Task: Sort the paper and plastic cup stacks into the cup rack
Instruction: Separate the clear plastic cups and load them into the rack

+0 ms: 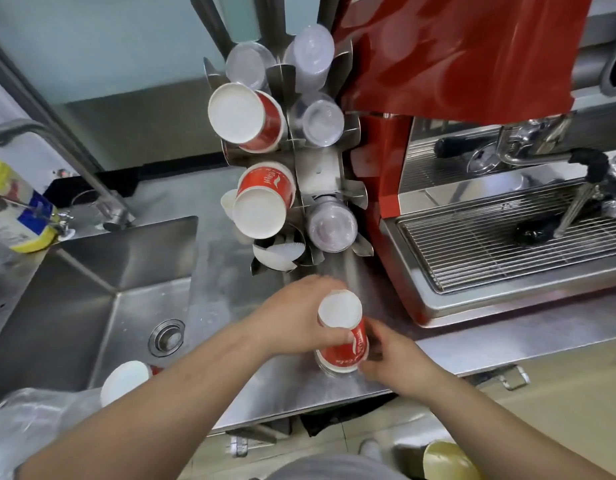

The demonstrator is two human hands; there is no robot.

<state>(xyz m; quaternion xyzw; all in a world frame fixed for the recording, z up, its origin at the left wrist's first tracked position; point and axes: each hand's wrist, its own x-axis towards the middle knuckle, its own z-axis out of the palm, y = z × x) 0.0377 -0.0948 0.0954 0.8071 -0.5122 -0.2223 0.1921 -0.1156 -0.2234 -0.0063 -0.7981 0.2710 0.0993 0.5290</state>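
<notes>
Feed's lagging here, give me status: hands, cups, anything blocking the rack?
Both hands, left and right, on red paper cup stack, on counter. Cup rack ahead, part filled. Path looks clear.

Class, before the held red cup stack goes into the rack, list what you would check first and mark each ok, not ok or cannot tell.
1. Left hand grips the red paper cup stack near its top: ok.
2. Right hand steadies its lower end: ok.
3. Free slot in the cup rack: cannot tell.
4. Counter between stack and rack is bare: ok.
5. Second paper stack by the sink still unsorted: not ok.
</notes>
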